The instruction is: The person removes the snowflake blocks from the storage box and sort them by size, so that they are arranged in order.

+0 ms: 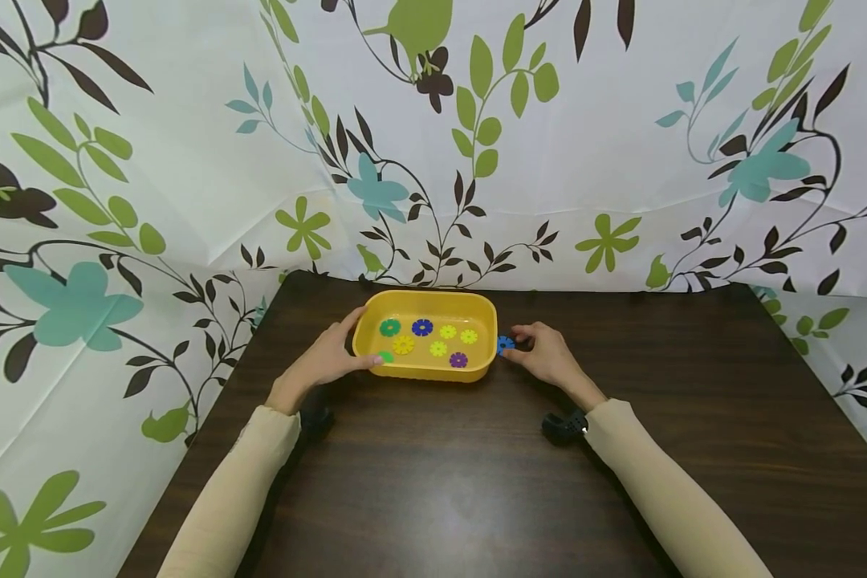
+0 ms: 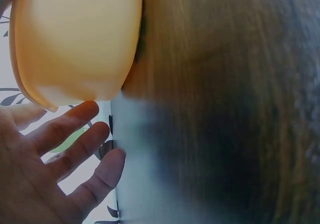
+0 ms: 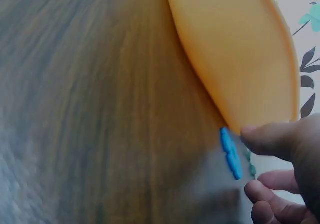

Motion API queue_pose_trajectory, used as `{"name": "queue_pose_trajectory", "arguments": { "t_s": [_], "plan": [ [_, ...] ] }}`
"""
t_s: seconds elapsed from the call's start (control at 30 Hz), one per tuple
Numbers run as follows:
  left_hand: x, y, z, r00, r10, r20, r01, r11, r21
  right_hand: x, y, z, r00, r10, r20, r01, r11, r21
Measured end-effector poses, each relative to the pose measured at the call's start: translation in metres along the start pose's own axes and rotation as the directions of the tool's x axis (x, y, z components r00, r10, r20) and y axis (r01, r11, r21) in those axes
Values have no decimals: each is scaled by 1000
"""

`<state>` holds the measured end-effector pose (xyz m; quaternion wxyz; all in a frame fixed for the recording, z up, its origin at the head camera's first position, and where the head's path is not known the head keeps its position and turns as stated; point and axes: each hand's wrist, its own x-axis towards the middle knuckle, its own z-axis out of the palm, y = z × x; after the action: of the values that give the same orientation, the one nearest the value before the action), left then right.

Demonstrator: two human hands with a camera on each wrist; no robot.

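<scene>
A yellow plastic tub (image 1: 425, 373) stands near the back of the table. Inside lie several notched plastic discs, among them a dark blue disc (image 1: 422, 327) and a purple disc (image 1: 458, 360). My left hand (image 1: 325, 353) holds the tub's left end, thumb at the front rim beside a light green disc (image 1: 385, 356); in the left wrist view its fingers (image 2: 82, 146) reach along the end wall. Just outside the tub's right end is a blue disc (image 1: 505, 344). My right hand (image 1: 547, 353) is right over it, thumb and fingertips apart; the right wrist view shows the disc (image 3: 231, 154) edge-on.
The dark wooden table (image 1: 433, 482) extends in front of the tub and to both sides. A white cloth with a leaf and flower print (image 1: 433, 233) hangs behind and at the left. Each wrist wears a black device, such as the right one (image 1: 565, 427).
</scene>
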<state>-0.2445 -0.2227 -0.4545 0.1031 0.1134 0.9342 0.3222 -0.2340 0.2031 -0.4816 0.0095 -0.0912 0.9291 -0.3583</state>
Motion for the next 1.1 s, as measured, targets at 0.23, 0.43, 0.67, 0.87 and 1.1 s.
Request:
{"name": "queue_pose_trajectory", "arguments": {
  "t_s": [0.23, 0.43, 0.67, 0.87, 1.1],
  "plan": [
    [0, -2, 0, 1000, 4, 7, -4, 1000, 9, -6, -10, -8, 991, -5, -131, 11, 999, 44],
    [-1, -1, 1, 1000, -4, 1, 4, 1000, 1, -6, -28, -16, 978, -18, -210, 32, 997, 63],
    [0, -2, 1, 1000, 6, 2, -6, 1000, -2, -5, -52, -19, 978, -57, -199, 74, 994, 77],
    [0, -3, 1, 1000, 13, 4, -13, 1000, -7, 1, -70, -13, 979, -118, -169, 130, 989, 64],
    [-1, -1, 1, 1000, 12, -2, -12, 1000, -4, 7, -91, -2, 985, -152, -82, 155, 988, 27]
  ]
}}
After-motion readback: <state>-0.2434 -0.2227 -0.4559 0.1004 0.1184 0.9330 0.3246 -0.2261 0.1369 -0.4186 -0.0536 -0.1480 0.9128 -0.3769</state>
